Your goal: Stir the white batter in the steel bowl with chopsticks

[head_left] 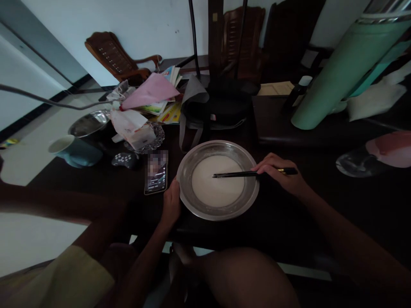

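A wide metal bowl (pixel 183 188) stands on the dark table, with a smooth white liquid batter (pixel 215 192) in it. My left hand (pixel 171 201) grips the bowl's left rim, its fingers partly hidden against the outer wall. Over the right rim reaches my right hand (pixel 279 171), closed around a pair of black chopsticks (pixel 237 174). Their tips meet the surface of the batter near the bowl's middle. Just left of the bowl lies a phone (pixel 156 173) with its screen lit.
Left on the table are a game controller (pixel 125 160), a blue mug (pixel 77 152), another metal bowl (pixel 90 122) and a pink paper (pixel 150 90). Behind sits a dark bag (pixel 221 102). A tall green flask (pixel 340 72) stands right. Someone's bare limb (pixel 58 201) shows at left.
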Available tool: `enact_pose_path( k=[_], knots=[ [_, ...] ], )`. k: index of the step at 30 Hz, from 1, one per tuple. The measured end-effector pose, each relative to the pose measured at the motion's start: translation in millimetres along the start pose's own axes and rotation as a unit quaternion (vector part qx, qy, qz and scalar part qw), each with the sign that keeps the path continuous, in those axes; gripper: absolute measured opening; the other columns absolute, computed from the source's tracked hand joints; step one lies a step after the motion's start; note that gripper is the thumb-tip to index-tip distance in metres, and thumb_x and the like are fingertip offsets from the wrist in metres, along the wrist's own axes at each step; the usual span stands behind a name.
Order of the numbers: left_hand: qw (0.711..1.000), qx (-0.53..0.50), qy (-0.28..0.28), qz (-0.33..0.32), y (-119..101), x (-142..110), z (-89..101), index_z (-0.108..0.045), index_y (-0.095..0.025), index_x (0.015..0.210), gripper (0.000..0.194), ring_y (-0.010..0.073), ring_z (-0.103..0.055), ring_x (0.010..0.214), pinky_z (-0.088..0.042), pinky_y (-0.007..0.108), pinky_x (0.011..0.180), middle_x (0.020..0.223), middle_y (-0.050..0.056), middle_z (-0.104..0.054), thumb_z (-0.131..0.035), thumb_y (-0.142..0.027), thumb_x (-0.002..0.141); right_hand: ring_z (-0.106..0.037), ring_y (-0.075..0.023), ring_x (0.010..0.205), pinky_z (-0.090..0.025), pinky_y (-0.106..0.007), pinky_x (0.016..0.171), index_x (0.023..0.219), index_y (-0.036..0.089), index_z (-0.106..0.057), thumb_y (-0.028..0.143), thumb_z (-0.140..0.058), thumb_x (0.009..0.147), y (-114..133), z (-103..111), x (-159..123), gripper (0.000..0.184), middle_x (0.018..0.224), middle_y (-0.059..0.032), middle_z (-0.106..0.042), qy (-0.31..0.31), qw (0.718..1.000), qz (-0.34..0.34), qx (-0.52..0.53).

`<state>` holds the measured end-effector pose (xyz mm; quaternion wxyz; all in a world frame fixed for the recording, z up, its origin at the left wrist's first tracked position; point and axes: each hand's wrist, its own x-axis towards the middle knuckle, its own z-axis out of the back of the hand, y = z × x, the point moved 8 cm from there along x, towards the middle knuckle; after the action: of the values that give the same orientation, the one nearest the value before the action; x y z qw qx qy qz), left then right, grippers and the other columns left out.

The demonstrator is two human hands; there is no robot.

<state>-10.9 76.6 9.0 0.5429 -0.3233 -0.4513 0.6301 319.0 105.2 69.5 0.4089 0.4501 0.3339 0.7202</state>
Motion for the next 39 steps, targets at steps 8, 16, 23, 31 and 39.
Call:
enact_pose_path(
  k=[8,16,23,31,39],
  knots=[
    [0.997,0.057,-0.04,-0.024,3.5,1.7,6.7,-0.068,-0.016,0.106,0.058,0.0265,-0.064,0.112,-0.047,0.039,0.103,0.112,0.013,-0.073,-0.033,-0.061,0.096,-0.065,-0.021,0.083,-0.052,-0.038,0.077,0.079,0.029,-0.076,0.03,-0.061,0.094,1.6,-4.6,0.3,0.021,0.087,-0.001,-0.079,0.026,0.999,0.013,0.019],
    [0.998,0.046,-0.023,-0.03,-0.8,1.5,3.5,-0.068,-0.016,0.109,0.052,0.0263,-0.064,0.112,-0.048,0.038,0.102,0.113,0.013,-0.073,-0.034,-0.054,0.097,-0.065,-0.0208,0.079,-0.052,-0.039,0.074,0.076,0.029,-0.074,0.031,-0.058,0.096,0.0,-2.9,-0.4,0.026,0.083,-0.0008,-0.078,0.022,0.999,0.01,0.036],
    [0.998,0.049,-0.025,-0.03,-2.1,1.6,3.8,-0.069,-0.016,0.109,0.054,0.0255,-0.064,0.111,-0.048,0.038,0.101,0.112,0.013,-0.074,-0.033,-0.054,0.097,-0.065,-0.021,0.079,-0.052,-0.039,0.075,0.073,0.028,-0.073,0.032,-0.058,0.096,-2.8,2.4,-0.6,0.029,0.081,-0.0015,-0.077,-0.01,0.999,-0.013,0.035],
    [0.999,0.043,-0.017,-0.027,-2.9,1.1,2.8,-0.068,-0.015,0.112,0.056,0.0256,-0.064,0.112,-0.048,0.037,0.101,0.113,0.014,-0.073,-0.032,-0.054,0.097,-0.065,-0.021,0.082,-0.051,-0.038,0.077,0.075,0.029,-0.074,0.029,-0.059,0.095,-2.2,3.0,-0.3,0.025,0.084,-0.0007,-0.078,-0.011,1.0,0.006,0.018],
    [0.998,0.051,-0.033,-0.024,-1.3,1.3,4.0,-0.069,-0.017,0.107,0.054,0.0263,-0.063,0.115,-0.046,0.039,0.105,0.11,0.012,-0.074,-0.034,-0.056,0.096,-0.065,-0.0225,0.086,-0.052,-0.041,0.078,0.08,0.03,-0.076,0.032,-0.062,0.094,-0.1,-2.4,0.0,0.02,0.089,-0.0011,-0.079,0.016,1.0,0.022,0.002]
  ],
)
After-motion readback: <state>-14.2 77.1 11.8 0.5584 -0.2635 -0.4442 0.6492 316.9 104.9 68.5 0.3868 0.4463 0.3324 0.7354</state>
